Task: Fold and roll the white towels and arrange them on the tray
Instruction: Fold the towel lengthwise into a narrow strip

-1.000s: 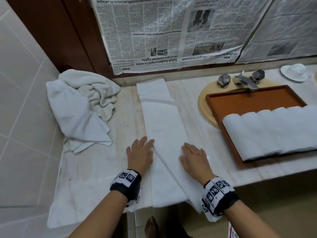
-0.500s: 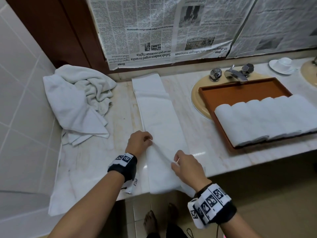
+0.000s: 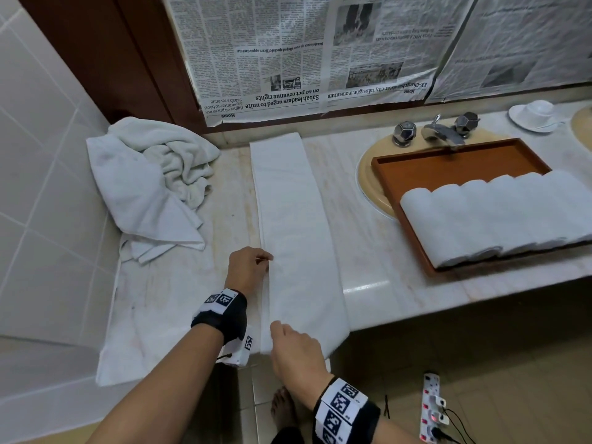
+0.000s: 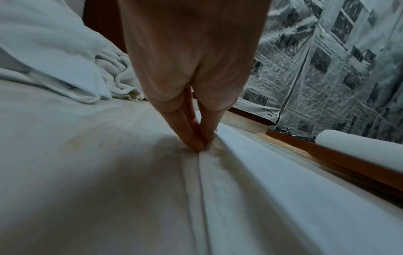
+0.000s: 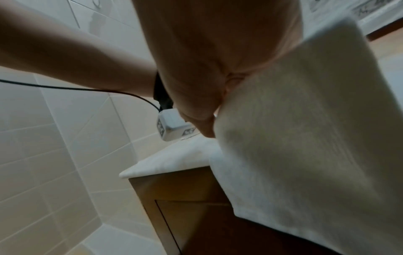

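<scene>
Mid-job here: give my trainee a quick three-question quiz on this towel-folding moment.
1. True or false: the left hand pinches the edge of the long folded towel.
2. Where do the rolled towels lie? A) on the tray B) on the floor C) on the crumpled pile
3. Fill in: the right hand holds the towel's ____ end, at the counter edge.

Key: 1 true; 2 A; 3 near

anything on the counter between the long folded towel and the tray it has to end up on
Nothing visible: only bare counter lies between the folded towel and the tray. The rolled towels fill the tray's near part, leaving its far part free.
</scene>
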Tool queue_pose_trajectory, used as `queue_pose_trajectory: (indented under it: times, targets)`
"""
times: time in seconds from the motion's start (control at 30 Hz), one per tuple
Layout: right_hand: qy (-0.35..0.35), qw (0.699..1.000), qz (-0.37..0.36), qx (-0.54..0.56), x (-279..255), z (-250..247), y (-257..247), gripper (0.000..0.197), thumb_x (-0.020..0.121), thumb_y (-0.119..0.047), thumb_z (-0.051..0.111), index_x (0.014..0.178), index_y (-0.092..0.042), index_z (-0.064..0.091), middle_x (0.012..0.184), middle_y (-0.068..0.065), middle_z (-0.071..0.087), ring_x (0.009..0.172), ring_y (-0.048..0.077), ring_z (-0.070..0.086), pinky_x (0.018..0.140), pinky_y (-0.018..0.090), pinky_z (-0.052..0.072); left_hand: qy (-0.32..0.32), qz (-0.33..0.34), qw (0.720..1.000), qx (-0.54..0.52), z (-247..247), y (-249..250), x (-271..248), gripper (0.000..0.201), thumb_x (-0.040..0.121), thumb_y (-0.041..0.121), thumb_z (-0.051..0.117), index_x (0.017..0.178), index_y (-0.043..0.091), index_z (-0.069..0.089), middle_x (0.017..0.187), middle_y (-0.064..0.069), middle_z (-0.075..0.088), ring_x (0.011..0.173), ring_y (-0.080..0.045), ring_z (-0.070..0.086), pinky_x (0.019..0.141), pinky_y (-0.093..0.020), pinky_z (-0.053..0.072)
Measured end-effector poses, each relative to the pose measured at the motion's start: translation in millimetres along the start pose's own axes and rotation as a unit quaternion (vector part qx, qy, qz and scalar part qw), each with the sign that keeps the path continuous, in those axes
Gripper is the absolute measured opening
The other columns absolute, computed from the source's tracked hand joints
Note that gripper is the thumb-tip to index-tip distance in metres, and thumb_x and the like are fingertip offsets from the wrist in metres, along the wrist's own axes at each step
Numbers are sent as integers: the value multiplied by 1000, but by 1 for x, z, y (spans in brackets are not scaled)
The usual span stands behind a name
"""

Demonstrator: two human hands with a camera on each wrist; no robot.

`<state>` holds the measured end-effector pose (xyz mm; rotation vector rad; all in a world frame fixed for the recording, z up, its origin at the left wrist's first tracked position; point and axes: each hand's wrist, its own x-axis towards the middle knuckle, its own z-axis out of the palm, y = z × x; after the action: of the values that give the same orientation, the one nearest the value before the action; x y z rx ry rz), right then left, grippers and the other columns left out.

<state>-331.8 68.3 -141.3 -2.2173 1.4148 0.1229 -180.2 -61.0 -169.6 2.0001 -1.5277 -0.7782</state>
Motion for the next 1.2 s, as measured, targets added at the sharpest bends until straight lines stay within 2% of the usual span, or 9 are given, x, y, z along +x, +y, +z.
queue_pose_trajectory:
  times: [0.1,0.17,0.27,0.53,0.67,0.8,0.93,1.03,1.2]
  targets:
    - [4,1000,-15,7,2,8,0,44,53,-21,90,80,-21,55,58,-6,55,36,15,48,44,21,-3,15,-1,1000,2,2,-5,-3,18,88,0,63,89,12,77,91,-7,73,83,-21,70,88,-31,54]
    - [12,1000,-22,5,2,4,-1,36,69,-19,81,92,-18,54,72,0,62,50,21,58,41,24,9,18,-2,1000,17,2,-6,-6,19,88,1,61,88,14,75,90,-6,69,82,-23,69,87,-35,54]
    - [-9,999,-34,26,2,10,0,23,98,-11,44,121,-11,44,111,12,59,89,35,61,65,36,31,18,-9,1000,16,1,-8,-8,20,90,0,57,92,13,73,91,-5,65,83,-25,67,86,-35,54]
    - [-115,978,-139,108,-15,-1,23,35,99,-29,48,131,-15,53,119,6,61,104,24,58,91,40,49,-13,-13,999,37,-6,-9,-17,18,91,22,66,103,10,69,95,-5,68,89,-20,62,80,-24,41]
    - [-10,982,-108,155,9,-23,63,33,99,-29,49,128,-18,60,120,0,63,110,15,56,100,35,46,-12,12,997,78,-4,-19,-23,14,92,18,64,104,11,66,95,-6,61,89,-26,59,77,-32,45]
    - [127,987,-72,73,59,-43,96,49,97,-29,36,137,-9,53,136,10,56,126,27,50,104,41,43,5,78,991,110,6,-23,-30,29,98,23,47,120,12,64,120,-11,60,106,-32,58,87,-37,47]
    - [50,996,-79,-4,88,-38,106,75,95,-49,10,154,-6,27,161,11,26,149,26,24,121,45,23,-94,102,965,224,22,-19,-42,69,94,55,13,152,29,37,162,-1,27,147,-33,26,111,-51,35]
    - [14,996,-73,-53,99,-31,114,94,86,-64,-21,158,-9,2,165,5,-6,153,19,-4,120,31,-7,-143,55,947,284,26,-14,-41,78,84,60,-11,158,39,2,165,15,-9,154,-26,-5,120,-55,11]
    - [6,996,-70,-60,130,-47,140,93,85,-66,-23,157,-9,-5,159,0,-22,152,16,-11,123,30,-6,-164,29,939,301,34,1,-10,61,98,59,0,155,40,-13,161,19,-24,151,-23,-19,119,-59,-5]
